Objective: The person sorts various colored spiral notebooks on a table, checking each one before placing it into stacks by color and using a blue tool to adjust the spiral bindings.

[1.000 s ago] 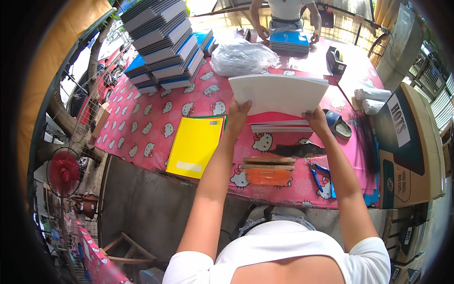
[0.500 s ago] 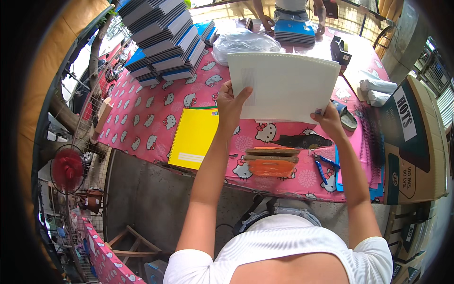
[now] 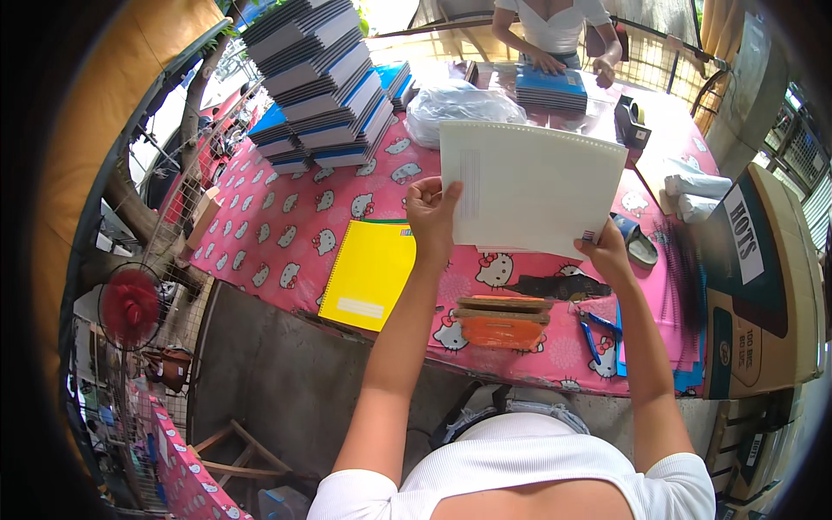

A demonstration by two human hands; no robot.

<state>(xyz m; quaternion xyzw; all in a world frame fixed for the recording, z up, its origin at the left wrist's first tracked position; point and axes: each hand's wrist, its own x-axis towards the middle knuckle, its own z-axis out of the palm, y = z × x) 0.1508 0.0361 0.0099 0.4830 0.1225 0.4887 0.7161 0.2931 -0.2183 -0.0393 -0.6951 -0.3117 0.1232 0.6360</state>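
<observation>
Above pink cloth (image 3: 260, 208), both hands' fingers (image 3: 453, 196) (image 3: 592, 250) grasp paper (image 3: 533, 191), long axis crosswise, holes (image 3: 555, 130) farthest.

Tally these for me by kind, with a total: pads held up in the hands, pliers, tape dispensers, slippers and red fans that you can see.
White pad: 1
Blue-handled pliers: 1
Tape dispenser: 1
Slipper: 1
Red fan: 1
Total: 5

"What colour is the table cover (image 3: 295, 215)?"
"Pink, with white cat faces and red bows."
"And that notebook (image 3: 368, 269)?"
"Bright yellow, with a white patch. The big pad (image 3: 533, 186) is white, with a pale stripy patch."
"I see a red fan (image 3: 130, 305) from here!"
"Me too. The pliers (image 3: 589, 336) are blue, and the box (image 3: 767, 286) is brown and dark green."
</observation>
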